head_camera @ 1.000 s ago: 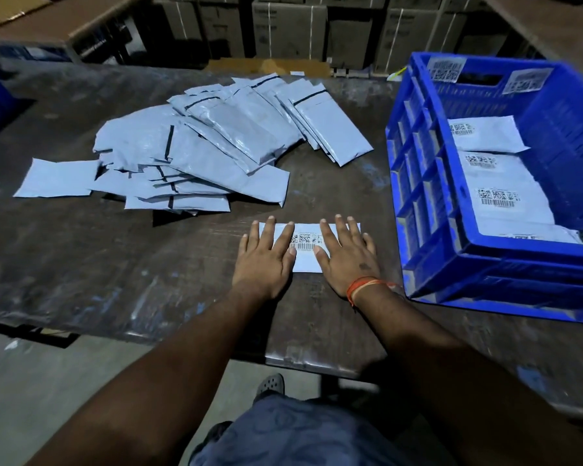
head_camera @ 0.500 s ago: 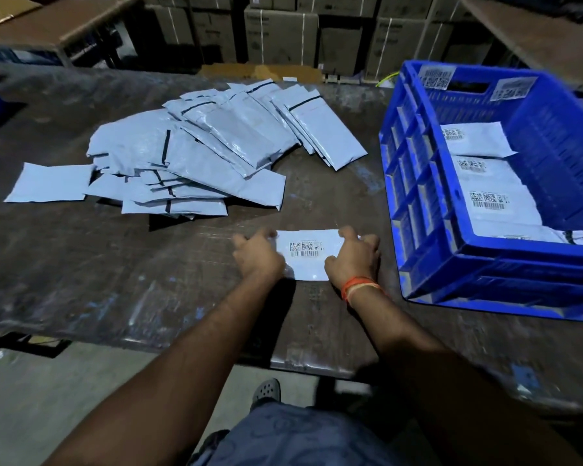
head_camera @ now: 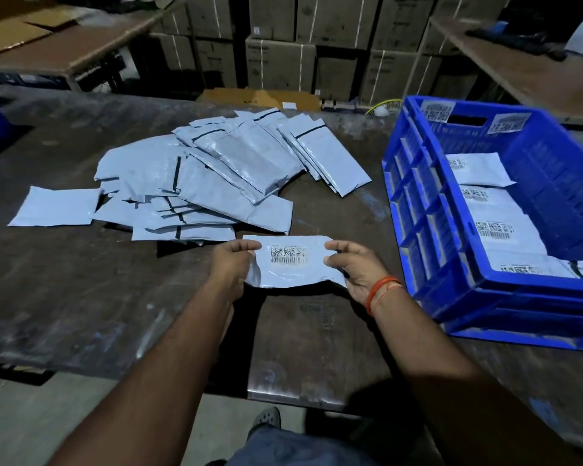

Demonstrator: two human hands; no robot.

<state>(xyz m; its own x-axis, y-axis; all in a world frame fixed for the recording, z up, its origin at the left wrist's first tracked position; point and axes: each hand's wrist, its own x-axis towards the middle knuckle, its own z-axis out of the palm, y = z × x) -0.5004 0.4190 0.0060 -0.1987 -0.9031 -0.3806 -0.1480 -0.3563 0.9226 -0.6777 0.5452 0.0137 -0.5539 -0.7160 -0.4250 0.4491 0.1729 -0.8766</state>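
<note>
A grey mailer bag with a barcode label (head_camera: 288, 264) is held just above the dark table (head_camera: 81, 297), label side up. My left hand (head_camera: 231, 264) grips its left end and my right hand (head_camera: 359, 267) grips its right end; the bag sags between them. A pile of several unlabelled grey mailer bags (head_camera: 212, 176) lies behind it on the table. To the right stands a blue plastic crate (head_camera: 428, 210) with several labelled bags (head_camera: 495, 230) laid flat inside.
One single grey bag (head_camera: 54, 206) lies apart at the left of the pile. Stacked cardboard cartons (head_camera: 283, 45) line the back. Wooden benches stand at the back left (head_camera: 91, 38) and right (head_camera: 519, 68). The table's front edge is close to my body.
Both hands pressed flat on the labelled bag a second ago, then curled round its ends. Now the bag is lifted off the table between them.
</note>
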